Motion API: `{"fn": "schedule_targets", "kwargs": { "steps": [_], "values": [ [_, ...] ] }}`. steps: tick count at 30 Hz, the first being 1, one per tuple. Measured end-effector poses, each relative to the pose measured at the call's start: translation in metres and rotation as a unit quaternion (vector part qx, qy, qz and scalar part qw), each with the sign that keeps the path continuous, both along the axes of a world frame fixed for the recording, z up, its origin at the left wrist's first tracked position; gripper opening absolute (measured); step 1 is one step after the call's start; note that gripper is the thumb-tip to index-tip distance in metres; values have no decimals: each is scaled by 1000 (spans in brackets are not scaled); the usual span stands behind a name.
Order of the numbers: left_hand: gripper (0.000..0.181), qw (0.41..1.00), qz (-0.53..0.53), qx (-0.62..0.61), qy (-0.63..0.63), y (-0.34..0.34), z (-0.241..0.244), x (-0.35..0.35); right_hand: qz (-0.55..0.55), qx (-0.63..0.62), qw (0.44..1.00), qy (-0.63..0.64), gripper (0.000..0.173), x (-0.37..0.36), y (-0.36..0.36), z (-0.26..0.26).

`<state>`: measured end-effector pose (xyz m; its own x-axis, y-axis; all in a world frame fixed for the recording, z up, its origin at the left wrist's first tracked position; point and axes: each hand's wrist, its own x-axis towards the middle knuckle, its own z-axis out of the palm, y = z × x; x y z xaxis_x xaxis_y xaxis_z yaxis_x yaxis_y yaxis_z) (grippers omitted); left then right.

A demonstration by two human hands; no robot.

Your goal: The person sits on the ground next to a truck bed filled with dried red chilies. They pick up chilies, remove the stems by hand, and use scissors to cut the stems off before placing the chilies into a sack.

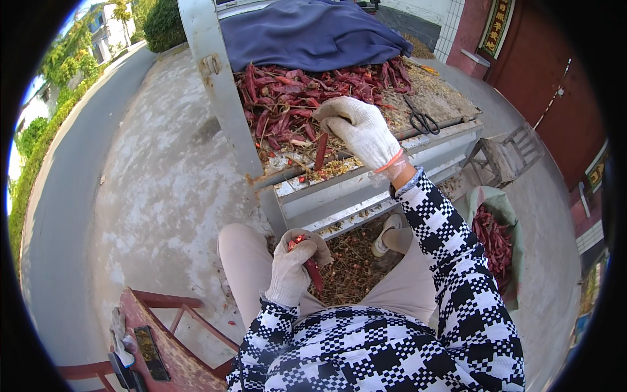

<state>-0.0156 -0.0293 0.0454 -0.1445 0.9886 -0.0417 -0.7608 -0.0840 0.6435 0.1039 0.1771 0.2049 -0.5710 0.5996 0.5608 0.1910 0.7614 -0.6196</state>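
Note:
My left hand (296, 267), in a white knit glove, is closed around red dried chili peppers (312, 274) above my lap. Bright red broken ends show at the top of that fist. Out over the edge of a metal truck bed (313, 196), my gloved right hand (360, 130) pinches a single dark red chili (321, 152) that hangs down from the fingers. Just beyond it spreads a heap of dried chilies (294, 93) with stems, partly covered by a dark blue cloth (313, 34). Black-handled scissors (422, 120) lie on the bed, right of my right hand.
An open sack of chilies (492, 245) stands at my right, near a wooden stool (509, 154). Stem litter (352, 264) covers the ground between my feet. To my left, a red wooden bench (147, 313) holds a phone (151, 353). A metal post (220, 88) rises at the bed's left corner.

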Motion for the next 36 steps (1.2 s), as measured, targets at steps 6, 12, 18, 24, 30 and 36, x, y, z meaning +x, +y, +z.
{"fn": "schedule_targets", "kwargs": {
  "steps": [6, 12, 18, 24, 30, 36],
  "values": [
    [22, 999, 11, 17, -25, 7, 2, -4, 66, -330, 941, -46, 25, 38, -57, -33],
    [22, 998, -27, -59, 2, 8, 7, 5, 95, -353, 931, -23, 25, 36, -86, -82],
    [23, 996, 28, -76, 38, 9, 4, 7, 56, -252, 965, -56, 25, 62, -76, -96],
    [21, 993, 26, -58, 95, 13, 1, 9, 24, 108, 979, -172, 17, 81, -77, -105],
    [19, 916, 75, -64, 390, 13, 2, 12, 83, 9, 995, -61, 21, 56, -91, -110],
    [31, 898, 77, -94, 423, 11, 5, 15, 67, -12, 993, -98, 20, 57, -97, -103]
  ]
}}
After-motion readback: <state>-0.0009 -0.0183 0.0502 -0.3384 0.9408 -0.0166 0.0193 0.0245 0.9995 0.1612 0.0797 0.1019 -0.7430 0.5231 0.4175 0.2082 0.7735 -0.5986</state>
